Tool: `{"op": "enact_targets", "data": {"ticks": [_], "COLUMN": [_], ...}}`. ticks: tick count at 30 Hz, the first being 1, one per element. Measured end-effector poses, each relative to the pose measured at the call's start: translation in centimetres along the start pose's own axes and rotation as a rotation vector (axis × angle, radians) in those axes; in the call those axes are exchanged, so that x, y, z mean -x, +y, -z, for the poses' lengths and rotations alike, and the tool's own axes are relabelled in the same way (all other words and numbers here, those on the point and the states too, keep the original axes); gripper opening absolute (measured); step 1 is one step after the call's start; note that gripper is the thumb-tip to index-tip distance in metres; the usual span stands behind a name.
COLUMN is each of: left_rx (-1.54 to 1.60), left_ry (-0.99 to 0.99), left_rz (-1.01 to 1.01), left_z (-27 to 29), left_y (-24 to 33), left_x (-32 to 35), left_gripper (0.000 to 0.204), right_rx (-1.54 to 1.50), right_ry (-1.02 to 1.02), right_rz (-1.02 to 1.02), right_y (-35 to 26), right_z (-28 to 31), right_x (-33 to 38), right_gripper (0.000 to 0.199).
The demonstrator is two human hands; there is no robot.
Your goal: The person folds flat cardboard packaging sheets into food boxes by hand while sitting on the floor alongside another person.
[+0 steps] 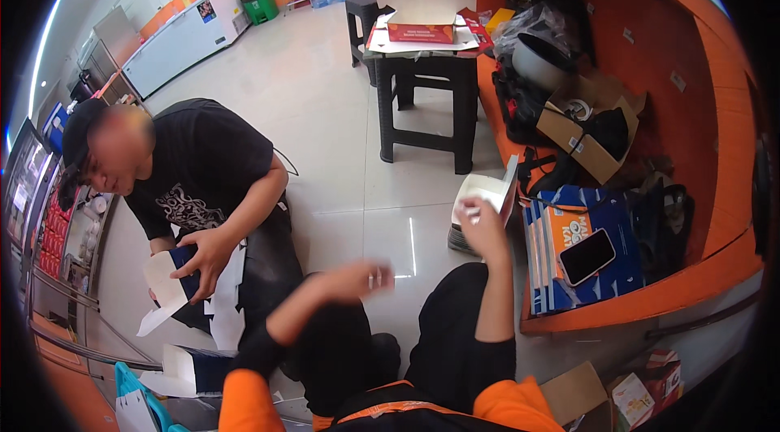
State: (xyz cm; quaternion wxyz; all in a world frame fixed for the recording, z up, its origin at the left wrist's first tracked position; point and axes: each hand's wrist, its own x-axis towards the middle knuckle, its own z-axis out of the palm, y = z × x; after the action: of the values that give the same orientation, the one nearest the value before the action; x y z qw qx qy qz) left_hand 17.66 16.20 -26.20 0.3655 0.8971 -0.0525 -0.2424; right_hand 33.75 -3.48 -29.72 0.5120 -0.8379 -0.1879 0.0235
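The person sat on the floor with the right hand (pixel 479 217) raised, its grip closed on the edge of a white folded carton (pixel 490 191) held up beside the orange bench (pixel 650 294). The left hand (pixel 357 276) hovered lower, over the knees, blurred with motion; I could not tell whether its fingers were open or closed, though it seemed to hold nothing.

To my eye the carton was half formed (one flap stood up, tilted toward the bench). Doing this well would call for the left hand to come up and steady the far wall while the right pressed the flap along its crease, not across it, so the card would not buckle. A pinch only at one corner looked likely to let the box twist.

Just beside the carton, a stack of blue and orange flat boxes (pixel 573 245) lay on the bench with a dark phone (pixel 587 257) resting on top. Across the floor, a co-worker in a black shirt (pixel 203 164) held another white carton (pixel 166 282) in both hands.
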Motion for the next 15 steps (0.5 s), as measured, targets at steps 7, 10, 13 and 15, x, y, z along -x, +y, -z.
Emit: {"op": "enact_targets", "data": {"ticks": [7, 10, 13, 15], "left_rx": [0.513, 0.663, 0.937, 1.202], "left_ry": [0.606, 0.744, 0.84, 0.907], "left_rz": [0.061, 0.029, -0.018, -0.023], "left_z": [17.9, 21.1, 22.9, 23.8], "left_y": [-5.0, -4.9, -5.2, -5.7], "left_x": [-18.2, -22.1, -25.2, -27.2], "left_gripper": [0.053, 0.06, 0.065, 0.061], "right_rx": [-0.306, -0.164, -0.26, -0.259], "right_ry": [0.164, 0.059, 0.03, -0.004], "right_rz": [0.004, -0.03, -0.059, -0.109], "right_y": [2.2, 2.7, 2.3, 2.5], "right_z": [-3.4, -3.0, -2.6, -2.7], "right_x": [-2.6, -2.2, -3.1, -3.1], "right_gripper": [0.018, 0.018, 0.019, 0.019]}}
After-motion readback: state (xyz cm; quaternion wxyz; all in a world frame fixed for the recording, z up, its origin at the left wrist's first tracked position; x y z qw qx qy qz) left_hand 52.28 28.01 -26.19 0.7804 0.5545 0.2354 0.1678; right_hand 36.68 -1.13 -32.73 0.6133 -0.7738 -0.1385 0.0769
